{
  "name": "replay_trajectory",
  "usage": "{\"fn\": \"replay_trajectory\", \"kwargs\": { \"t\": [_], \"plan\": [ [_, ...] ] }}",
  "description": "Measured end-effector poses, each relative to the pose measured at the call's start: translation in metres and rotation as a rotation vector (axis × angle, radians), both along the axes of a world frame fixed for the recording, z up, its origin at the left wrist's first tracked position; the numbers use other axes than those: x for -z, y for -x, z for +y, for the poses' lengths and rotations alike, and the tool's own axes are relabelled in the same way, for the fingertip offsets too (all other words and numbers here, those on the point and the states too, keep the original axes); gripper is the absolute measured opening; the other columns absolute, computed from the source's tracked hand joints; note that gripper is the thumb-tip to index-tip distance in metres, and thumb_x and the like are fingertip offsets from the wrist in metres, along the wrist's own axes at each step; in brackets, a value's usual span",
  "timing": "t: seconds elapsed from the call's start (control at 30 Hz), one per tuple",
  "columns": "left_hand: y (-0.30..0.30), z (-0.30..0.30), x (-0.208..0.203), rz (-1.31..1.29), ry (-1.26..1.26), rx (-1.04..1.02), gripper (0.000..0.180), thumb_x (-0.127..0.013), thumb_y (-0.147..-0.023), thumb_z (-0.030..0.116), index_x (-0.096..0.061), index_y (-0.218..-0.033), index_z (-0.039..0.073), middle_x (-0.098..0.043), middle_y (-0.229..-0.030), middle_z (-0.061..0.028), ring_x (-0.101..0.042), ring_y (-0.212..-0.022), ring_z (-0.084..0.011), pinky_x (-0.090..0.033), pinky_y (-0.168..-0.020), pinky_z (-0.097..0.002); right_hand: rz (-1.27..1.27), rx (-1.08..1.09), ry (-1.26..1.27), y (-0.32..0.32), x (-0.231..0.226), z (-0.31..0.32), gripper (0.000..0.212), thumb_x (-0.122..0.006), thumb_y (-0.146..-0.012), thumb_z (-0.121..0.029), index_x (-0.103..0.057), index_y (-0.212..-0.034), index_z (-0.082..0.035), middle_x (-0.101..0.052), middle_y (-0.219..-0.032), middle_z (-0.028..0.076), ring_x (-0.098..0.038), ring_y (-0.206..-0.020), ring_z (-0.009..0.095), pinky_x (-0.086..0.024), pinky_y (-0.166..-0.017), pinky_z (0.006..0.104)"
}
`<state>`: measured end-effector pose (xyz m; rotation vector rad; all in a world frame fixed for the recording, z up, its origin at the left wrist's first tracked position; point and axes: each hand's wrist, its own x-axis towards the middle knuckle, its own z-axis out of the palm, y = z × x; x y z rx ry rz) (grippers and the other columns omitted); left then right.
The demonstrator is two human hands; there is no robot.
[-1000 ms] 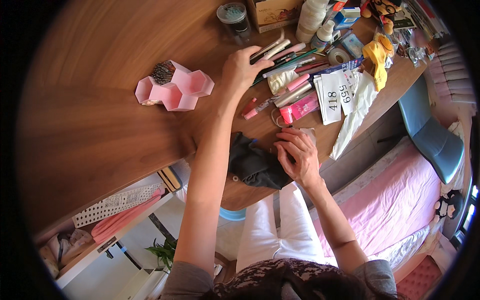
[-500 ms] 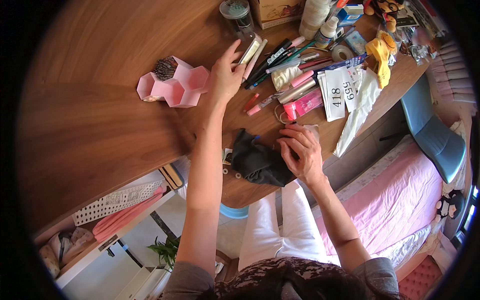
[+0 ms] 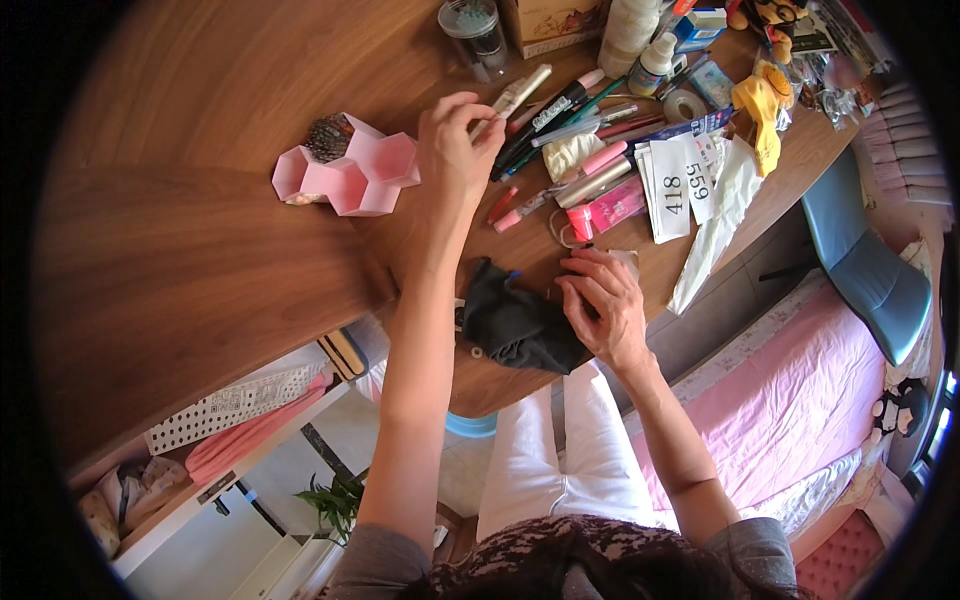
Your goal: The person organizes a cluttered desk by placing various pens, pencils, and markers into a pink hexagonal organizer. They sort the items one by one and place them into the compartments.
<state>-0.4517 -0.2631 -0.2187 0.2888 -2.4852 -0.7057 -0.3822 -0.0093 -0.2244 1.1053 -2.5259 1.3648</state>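
My left hand [image 3: 458, 147] is over the desk's far side, its thumb and fingers closed on the near end of a pale, slim pen-like stick [image 3: 524, 88]. The stick slants away to the upper right, above the pens. My right hand [image 3: 605, 308] rests near the desk's front edge with bent, loosely spread fingers and nothing visible in them. Right beside its thumb lies a crumpled black cloth [image 3: 515, 322]. Between my hands is a spread of pens, including a black marker [image 3: 560, 108] and a pink-capped pen [image 3: 603, 157].
A pink honeycomb-shaped holder [image 3: 365, 185] stands left of my left hand. Further back are a clear lidded jar [image 3: 475, 40], a cardboard box [image 3: 560, 25] and white bottles [image 3: 652, 65]. Paper slips [image 3: 668, 190] and a yellow item [image 3: 765, 120] lie to the right.
My left hand has drawn back slightly toward me, its fingers curling in. The pale stick has shifted and turned to the upper right with it. My right hand stays in place.
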Motion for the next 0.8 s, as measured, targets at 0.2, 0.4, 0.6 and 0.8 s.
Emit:
{"fn": "replay_trajectory", "kwargs": {
  "t": [0.2, 0.4, 0.6, 0.8],
  "plan": [
    [-0.039, 0.033, -0.04, -0.082, -0.782, 0.107, 0.015, -0.06, -0.102, 0.013, -0.064, -0.112, 0.003, -0.068, -0.097, -0.0043, -0.063, -0.085, -0.0069, -0.051, -0.073, -0.0218, -0.021, 0.002, 0.025, 0.001, 0.003, 0.004, 0.021, -0.073, -0.08, -0.003, -0.071, -0.101, -0.004, -0.069, -0.106, 0.01, -0.064, -0.108, 0.029, -0.052, -0.092, 0.0411],
    [-0.102, 0.089, -0.059, -0.233, -0.954, 0.295, 0.013, -0.072, -0.093, 0.006, -0.071, -0.104, 0.001, -0.068, -0.101, -0.0027, -0.064, -0.09, -0.007, -0.05, -0.077, -0.0192, -0.633, 0.19, 0.571, -0.003, -0.017, 0.014, 0.052, -0.073, -0.091, -0.017, -0.055, -0.136, 0.001, -0.063, -0.1, 0.007, -0.056, -0.086, 0.014, -0.048, -0.078, 0.0294],
    [-0.123, 0.102, -0.05, -0.112, -1.129, 0.307, 0.015, -0.07, -0.092, 0.001, -0.069, -0.107, -0.002, -0.07, -0.103, -0.0055, -0.068, -0.09, -0.01, -0.054, -0.079, -0.0231, -1.098, 0.05, 0.796, -0.004, -0.04, 0.018, 0.027, -0.054, -0.105, -0.025, -0.063, -0.111, -0.001, -0.061, -0.083, 0.004, -0.053, -0.072, 0.009, -0.04, -0.068, 0.0226],
    [-0.088, 0.084, -0.047, -0.04, -0.837, 0.103, 0.019, -0.068, -0.094, 0.007, -0.069, -0.113, 0.001, -0.072, -0.098, -0.0069, -0.069, -0.089, -0.0147, -0.054, -0.08, -0.0286, -1.028, 0.231, 0.86, 0.005, -0.014, 0.023, 0.029, -0.049, -0.106, -0.025, -0.064, -0.105, 0.0, -0.063, -0.081, 0.006, -0.055, -0.068, 0.011, -0.041, -0.066, 0.0234]
  ]
}}
